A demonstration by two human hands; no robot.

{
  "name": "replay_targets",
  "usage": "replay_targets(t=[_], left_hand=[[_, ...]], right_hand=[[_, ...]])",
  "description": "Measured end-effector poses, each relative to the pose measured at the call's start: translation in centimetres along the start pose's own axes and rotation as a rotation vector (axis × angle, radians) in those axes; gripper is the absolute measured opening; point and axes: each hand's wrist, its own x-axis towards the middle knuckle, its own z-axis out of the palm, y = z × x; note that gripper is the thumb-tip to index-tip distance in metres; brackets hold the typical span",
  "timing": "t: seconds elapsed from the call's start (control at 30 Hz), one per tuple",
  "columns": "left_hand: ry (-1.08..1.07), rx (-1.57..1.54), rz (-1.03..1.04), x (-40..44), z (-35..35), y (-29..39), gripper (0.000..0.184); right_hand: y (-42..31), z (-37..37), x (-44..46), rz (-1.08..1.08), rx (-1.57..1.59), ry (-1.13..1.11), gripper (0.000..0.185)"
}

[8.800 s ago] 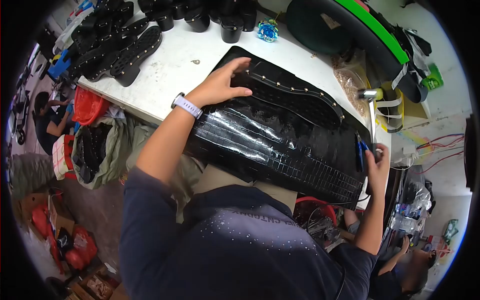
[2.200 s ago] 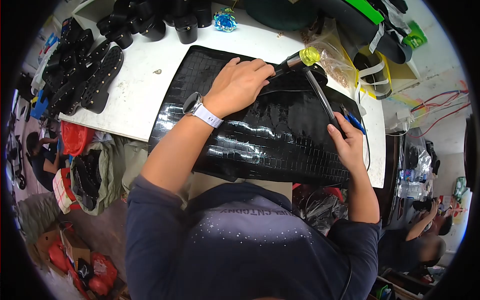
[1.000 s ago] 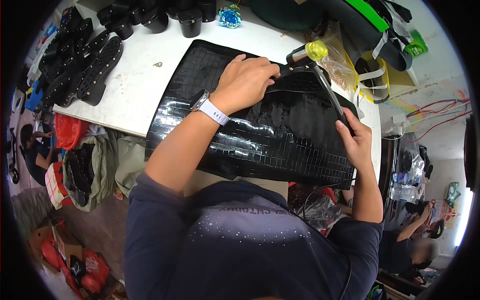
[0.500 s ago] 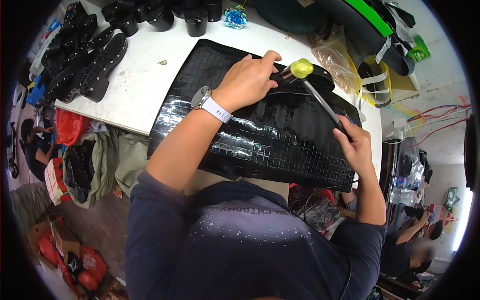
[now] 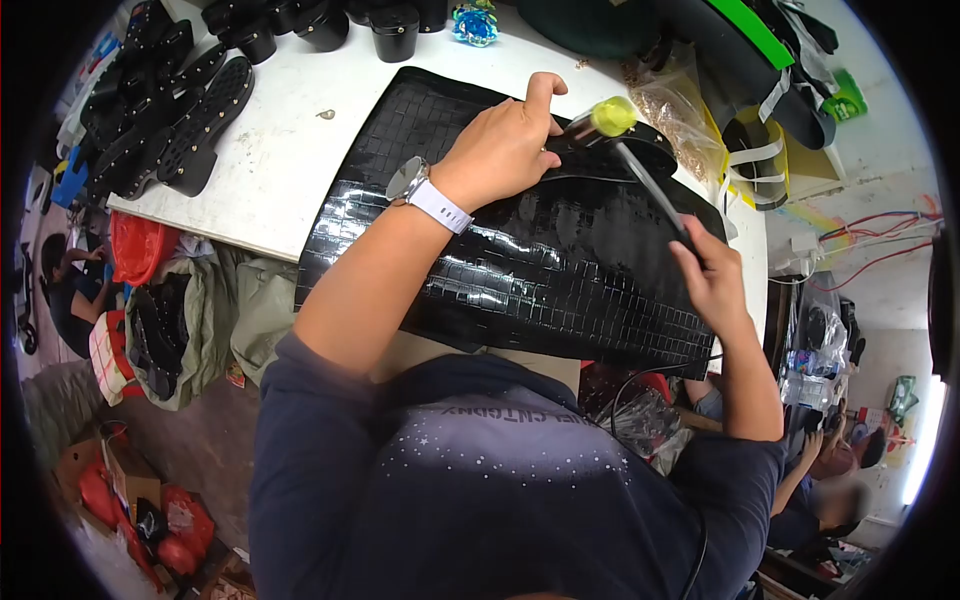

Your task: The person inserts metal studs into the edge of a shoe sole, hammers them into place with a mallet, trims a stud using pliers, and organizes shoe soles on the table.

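Note:
My right hand [image 5: 712, 272] is closed around the dark handle of a hammer [image 5: 655, 190]. The hammer's yellow-green head [image 5: 612, 117] is over a black studded shoe [image 5: 655, 152], close to the fingers of my left hand. With a watch on its wrist, my left hand [image 5: 505, 145] grips the shoe, thumb near the hammer head and index finger bent upward. Much of the shoe is hidden by that hand and the hammer. Beneath both hands lies a glossy black crocodile-pattern sheet [image 5: 490, 280].
Black studded shoes [image 5: 215, 120] crowd the white table's [image 5: 285, 165] left and back edges. A blue ornament [image 5: 474, 25] stands at the back. Right of it are a clear bag of small gold pieces [image 5: 675, 110] and a yellow bag [image 5: 765, 160]. Other people sit at both sides.
The hammer head has shifted slightly up and right in view, and my right hand has moved a little upward. My left hand stays at the shoe, its index finger raised higher.

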Motion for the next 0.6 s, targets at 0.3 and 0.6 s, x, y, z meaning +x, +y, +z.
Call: replay_targets(t=[0.3,0.6], left_hand=[[-0.043,-0.027,-0.046,0.3,-0.2,0.2,0.069],[0.374,-0.526,-0.054,-2.1,-4.6,-3.5,0.027]], right_hand=[[-0.4,0.2,-0.5,0.085,0.011,0.026,0.03],[-0.8,-0.3,-1.2,0.29,0.358,0.156,0.032]])
